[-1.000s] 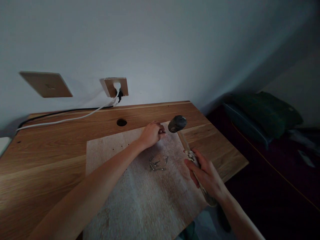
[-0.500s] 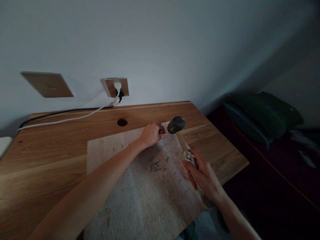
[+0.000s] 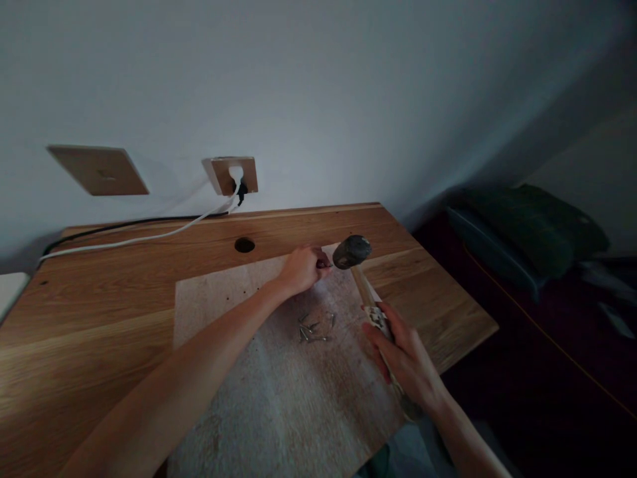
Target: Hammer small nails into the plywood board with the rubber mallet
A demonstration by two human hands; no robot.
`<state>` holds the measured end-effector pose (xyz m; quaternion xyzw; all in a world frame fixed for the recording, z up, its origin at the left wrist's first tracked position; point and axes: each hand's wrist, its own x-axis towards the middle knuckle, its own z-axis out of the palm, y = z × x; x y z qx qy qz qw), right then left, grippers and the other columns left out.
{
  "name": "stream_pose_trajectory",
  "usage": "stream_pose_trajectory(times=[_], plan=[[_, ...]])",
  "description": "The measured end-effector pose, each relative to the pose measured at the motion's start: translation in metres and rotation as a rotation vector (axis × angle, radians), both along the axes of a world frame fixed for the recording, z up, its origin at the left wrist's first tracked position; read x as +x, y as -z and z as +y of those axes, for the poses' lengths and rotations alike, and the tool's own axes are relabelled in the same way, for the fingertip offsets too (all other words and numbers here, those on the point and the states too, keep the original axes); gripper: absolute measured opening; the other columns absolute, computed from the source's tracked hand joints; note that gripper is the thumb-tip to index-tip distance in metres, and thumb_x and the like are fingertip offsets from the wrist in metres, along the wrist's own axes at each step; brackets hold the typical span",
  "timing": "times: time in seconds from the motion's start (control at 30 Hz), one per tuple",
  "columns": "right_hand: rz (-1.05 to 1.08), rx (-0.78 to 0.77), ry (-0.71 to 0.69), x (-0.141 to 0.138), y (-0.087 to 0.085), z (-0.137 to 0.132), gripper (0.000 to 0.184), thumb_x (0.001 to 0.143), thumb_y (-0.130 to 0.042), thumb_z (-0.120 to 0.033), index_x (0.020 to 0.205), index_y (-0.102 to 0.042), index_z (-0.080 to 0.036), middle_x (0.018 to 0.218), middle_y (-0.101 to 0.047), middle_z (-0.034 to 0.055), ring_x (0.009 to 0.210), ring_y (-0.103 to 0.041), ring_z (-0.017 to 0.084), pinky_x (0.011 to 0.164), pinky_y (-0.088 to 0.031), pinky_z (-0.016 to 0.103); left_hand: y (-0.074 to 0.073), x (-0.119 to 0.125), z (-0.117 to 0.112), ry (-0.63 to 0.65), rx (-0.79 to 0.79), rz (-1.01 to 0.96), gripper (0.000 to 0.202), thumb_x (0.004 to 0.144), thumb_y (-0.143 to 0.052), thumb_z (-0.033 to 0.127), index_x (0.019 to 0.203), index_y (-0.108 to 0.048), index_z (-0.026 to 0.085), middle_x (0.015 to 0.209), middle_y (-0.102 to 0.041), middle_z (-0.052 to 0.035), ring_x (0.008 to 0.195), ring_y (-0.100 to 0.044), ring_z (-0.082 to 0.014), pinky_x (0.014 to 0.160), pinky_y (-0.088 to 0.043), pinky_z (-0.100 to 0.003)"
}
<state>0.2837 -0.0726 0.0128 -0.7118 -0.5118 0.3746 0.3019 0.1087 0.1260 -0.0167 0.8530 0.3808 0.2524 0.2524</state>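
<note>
My left hand (image 3: 301,269) reaches across a pale worn board (image 3: 279,385) and pinches a small nail near the board's far right corner. My right hand (image 3: 405,358) is wrapped round the wooden handle of a hammer (image 3: 365,292). The hammer's dark head (image 3: 352,251) sits right beside the left fingertips, at the nail. A small heap of loose nails (image 3: 314,326) lies on the board between the two hands.
The board lies on a wooden desk (image 3: 89,299) with a round cable hole (image 3: 243,245). A white cable (image 3: 149,236) runs along the back edge to a wall socket (image 3: 231,175). Dark cushions (image 3: 522,232) lie to the right, beyond the desk's edge.
The hammer head has dropped slightly toward the nail held by my left hand. The left hand has stayed in place.
</note>
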Motion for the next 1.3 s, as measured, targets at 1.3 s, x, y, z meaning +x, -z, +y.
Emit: stream_pose_trajectory(times=[1.3], plan=[[0.028,-0.029,0.050,0.007,0.004,-0.013,0.040,0.099,-0.052,-0.052,0.124,-0.055,-0.022,0.042,-0.049,-0.0112,0.035,-0.046,0.014,0.040,-0.033,0.023,0.001,-0.001,0.001,0.012,-0.014,0.010,0.014,0.085,-0.074,0.013,0.093,-0.083,0.019,0.092,-0.078,-0.0073,0.087,-0.072,-0.0235,0.083,-0.056,-0.034]])
